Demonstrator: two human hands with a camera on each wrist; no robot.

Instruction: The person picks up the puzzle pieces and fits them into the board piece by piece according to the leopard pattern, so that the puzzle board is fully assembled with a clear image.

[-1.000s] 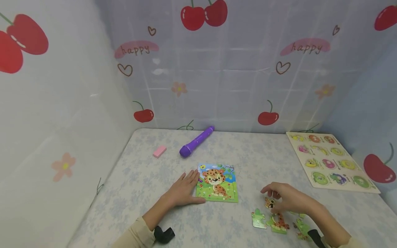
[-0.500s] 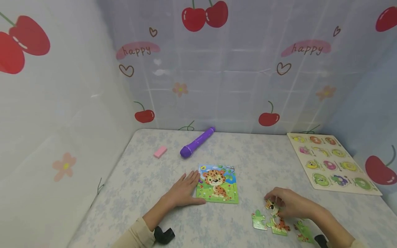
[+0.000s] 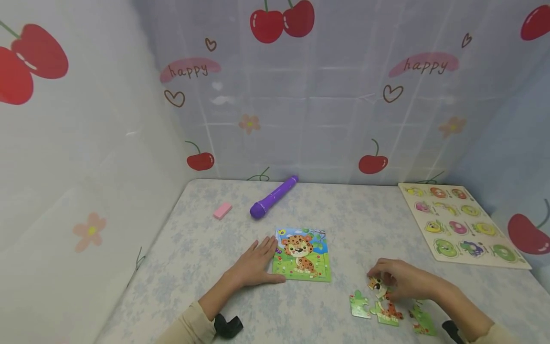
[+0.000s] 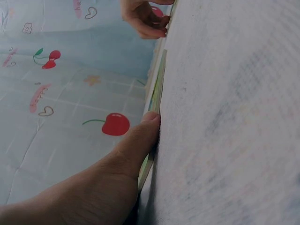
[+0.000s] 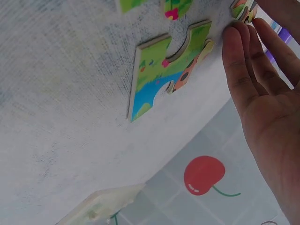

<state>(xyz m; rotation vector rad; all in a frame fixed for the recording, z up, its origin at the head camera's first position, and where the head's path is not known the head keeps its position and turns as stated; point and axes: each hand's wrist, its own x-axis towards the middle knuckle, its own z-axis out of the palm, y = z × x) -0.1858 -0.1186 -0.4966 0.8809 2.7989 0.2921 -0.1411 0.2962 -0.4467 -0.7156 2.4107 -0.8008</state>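
My left hand [image 3: 253,263] lies flat with fingers spread along the left edge of a square leopard picture puzzle [image 3: 302,255]; its thumb reaches along the lower edge. In the left wrist view the thumb rests against the puzzle's thin side [image 4: 158,89]. My right hand [image 3: 406,281] pinches a puzzle piece with part of a leopard face [image 3: 376,287] between thumb and fingers. That piece meets a leopard-body piece [image 3: 390,314] just below. Beside them lie a green piece [image 3: 359,306] and another green piece [image 3: 423,321], partly near the wrist. The right wrist view shows a green-and-blue piece [image 5: 159,70] flat on the cloth.
A purple toy microphone [image 3: 273,197] and a pink block [image 3: 222,210] lie toward the back. At the right stands a wooden fruit board [image 3: 461,227] flat on the table. Cherry-print curtains [image 3: 301,105] rise behind and at both sides.
My right hand has come down slightly and closed its fingers on the leopard-face piece, which has shifted a little toward the body piece. My left hand has stayed in place.
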